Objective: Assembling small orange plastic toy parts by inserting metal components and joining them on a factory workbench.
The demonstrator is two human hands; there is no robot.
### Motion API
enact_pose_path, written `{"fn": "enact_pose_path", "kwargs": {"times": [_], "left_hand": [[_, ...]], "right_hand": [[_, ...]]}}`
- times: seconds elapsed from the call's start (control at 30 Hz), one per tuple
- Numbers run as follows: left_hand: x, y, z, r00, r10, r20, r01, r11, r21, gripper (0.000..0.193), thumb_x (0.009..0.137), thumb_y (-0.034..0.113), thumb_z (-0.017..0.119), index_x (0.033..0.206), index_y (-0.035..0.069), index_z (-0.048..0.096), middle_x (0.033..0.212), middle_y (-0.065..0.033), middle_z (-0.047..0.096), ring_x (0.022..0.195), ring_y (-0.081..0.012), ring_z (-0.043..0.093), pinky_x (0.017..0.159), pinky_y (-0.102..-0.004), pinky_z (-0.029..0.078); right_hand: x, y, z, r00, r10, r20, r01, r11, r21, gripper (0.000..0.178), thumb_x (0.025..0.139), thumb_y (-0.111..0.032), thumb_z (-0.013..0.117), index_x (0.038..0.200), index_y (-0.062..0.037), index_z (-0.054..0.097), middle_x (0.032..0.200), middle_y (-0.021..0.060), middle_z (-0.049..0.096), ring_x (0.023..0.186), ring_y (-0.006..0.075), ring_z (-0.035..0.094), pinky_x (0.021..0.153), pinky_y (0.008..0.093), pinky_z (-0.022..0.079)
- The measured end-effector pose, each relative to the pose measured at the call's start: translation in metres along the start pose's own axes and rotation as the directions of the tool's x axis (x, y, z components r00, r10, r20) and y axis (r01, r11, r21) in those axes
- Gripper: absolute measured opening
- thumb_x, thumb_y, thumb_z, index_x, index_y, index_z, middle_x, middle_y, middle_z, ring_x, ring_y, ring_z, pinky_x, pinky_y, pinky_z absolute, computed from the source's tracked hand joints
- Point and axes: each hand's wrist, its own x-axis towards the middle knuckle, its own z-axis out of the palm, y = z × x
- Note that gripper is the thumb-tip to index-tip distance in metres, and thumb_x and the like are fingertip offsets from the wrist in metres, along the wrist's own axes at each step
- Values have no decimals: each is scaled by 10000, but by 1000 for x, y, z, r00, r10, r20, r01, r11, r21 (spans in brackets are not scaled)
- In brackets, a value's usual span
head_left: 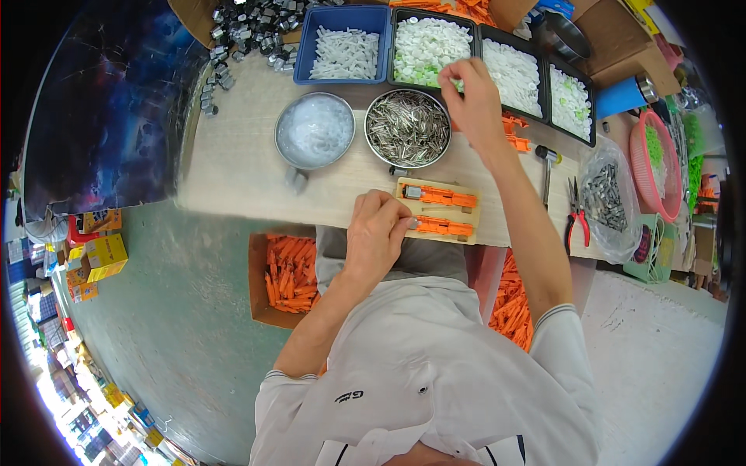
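Two bare hands at a pale wooden desk [233,167] of small parts, one on a jig, one at a tray.

From the left: an open cardboard box of orange plastic pieces [284,276] sits below the desk edge, and a round metal bowl of clear plastic bits [315,130] stands on the desk. The left hand [377,233] rests on the near edge of a small wooden jig block [439,210], its grip pressed together on the end of the nearer of two orange plastic parts [444,227] lying in the block. Behind the block is a round metal bowl of thin silver pins [408,128]. The right hand [474,97] reaches over the black tray of white and pale green plastic caps [427,46], fingertips pinched together; what they pinch is too small to tell.
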Motion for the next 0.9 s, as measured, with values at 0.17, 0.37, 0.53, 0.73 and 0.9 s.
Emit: {"fn": "enact_pose_path", "kwargs": {"times": [0.17,0.37,0.53,0.73,0.9], "left_hand": [[19,5,-12,987,-20,158,0,992,126,124,823,59,718,894,31,620,925,-117,585,911,-345,559,765,-431,468],[83,-5,12,982,178,-55,-149,928,342,112,779,25,688,857,33,609,910,-119,608,906,-324,596,752,-414,502],[112,-21,28,976,217,7,-175,768,615,90,776,15,652,863,27,633,902,-123,628,905,-311,625,744,-408,527],[113,-27,23,982,186,21,-169,836,522,69,772,11,658,835,27,636,918,-123,626,932,-301,620,749,-406,523],[106,-26,20,942,334,-40,-275,832,481,88,801,31,694,838,32,614,876,-113,597,871,-294,597,725,-420,505]], "right_hand": [[-70,-61,-28,983,158,92,-180,914,364,96,871,-1,667,926,-8,589,938,74,570,883,165,565,785,284,465],[-136,-95,-55,866,441,234,-494,684,537,80,914,22,633,943,-1,562,981,39,540,860,116,506,807,246,428],[-150,-96,-70,834,492,250,-544,655,524,78,930,7,631,963,-12,563,1006,29,538,865,97,499,811,234,420],[-134,-84,-66,738,602,305,-635,465,617,66,951,-39,627,992,-19,579,978,8,565,873,82,516,809,236,438],[-105,-79,-42,614,674,411,-702,228,674,103,967,-84,628,1037,-16,596,958,23,616,870,103,585,813,252,491]]}}
